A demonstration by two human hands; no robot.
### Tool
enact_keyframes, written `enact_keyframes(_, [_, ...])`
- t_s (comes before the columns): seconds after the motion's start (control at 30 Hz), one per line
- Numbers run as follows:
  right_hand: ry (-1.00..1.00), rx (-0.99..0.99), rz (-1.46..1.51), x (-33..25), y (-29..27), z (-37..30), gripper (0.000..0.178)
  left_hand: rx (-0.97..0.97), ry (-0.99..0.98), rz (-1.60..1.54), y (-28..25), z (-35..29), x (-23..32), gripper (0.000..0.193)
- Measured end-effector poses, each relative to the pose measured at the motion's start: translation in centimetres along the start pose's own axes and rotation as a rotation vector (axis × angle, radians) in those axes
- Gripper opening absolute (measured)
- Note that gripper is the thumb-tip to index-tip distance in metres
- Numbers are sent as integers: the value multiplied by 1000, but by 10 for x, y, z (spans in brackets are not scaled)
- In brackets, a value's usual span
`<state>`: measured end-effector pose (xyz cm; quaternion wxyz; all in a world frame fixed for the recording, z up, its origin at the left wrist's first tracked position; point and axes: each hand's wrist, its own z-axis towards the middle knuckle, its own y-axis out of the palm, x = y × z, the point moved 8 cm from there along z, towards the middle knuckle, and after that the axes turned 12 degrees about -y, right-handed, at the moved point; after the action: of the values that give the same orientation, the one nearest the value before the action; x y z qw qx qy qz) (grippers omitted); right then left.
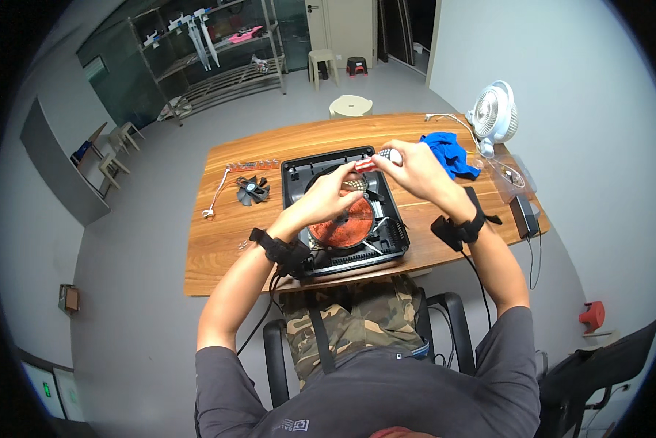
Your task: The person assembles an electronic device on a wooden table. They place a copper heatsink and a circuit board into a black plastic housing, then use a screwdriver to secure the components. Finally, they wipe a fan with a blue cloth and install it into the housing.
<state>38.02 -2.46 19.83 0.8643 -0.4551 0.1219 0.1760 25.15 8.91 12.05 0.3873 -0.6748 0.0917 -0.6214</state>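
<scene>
Both of my hands are raised over an opened black appliance housing (296, 252), with a round copper coil (342, 228) inside it. Between the fingertips of my left hand (326, 197) and my right hand (416, 174) is a small red-and-white piece (364, 165), its kind too small to make out. Both hands look closed on it in a pinch. A pale checked strip (355, 184) shows by my left fingers, and a similar patterned bit (388, 155) is beside my right fingers. My fingers partly hide these pieces.
Left of the housing lie a black fan blade unit (253, 190) and a narrow strip with a cable (251, 166). To the right are a blue cloth (451, 155), a white desk fan (494, 113), a clear tray (514, 175) and a black box (524, 217). Cables hang from both wrist straps.
</scene>
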Motion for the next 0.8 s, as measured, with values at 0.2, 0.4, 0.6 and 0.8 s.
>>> enact_keyframes(0.2, [126, -215, 116, -4, 43, -13, 50, 109, -13, 21, -13, -11, -7, 63])
enact_keyframes(0.4, [209, -449, 214, 12, 85, -38, 55, 96, 118, 67, 5, -11, 1, 62])
enact_keyframes(0.6, [382, -418, 353, 52, 72, -62, 45, 91, 7, 309, -15, -15, -7, 46])
enact_keyframes(0.8, [554, -377, 74, 135, 42, -96, 37, 150, -204, 461, -63, -27, -68, 33])
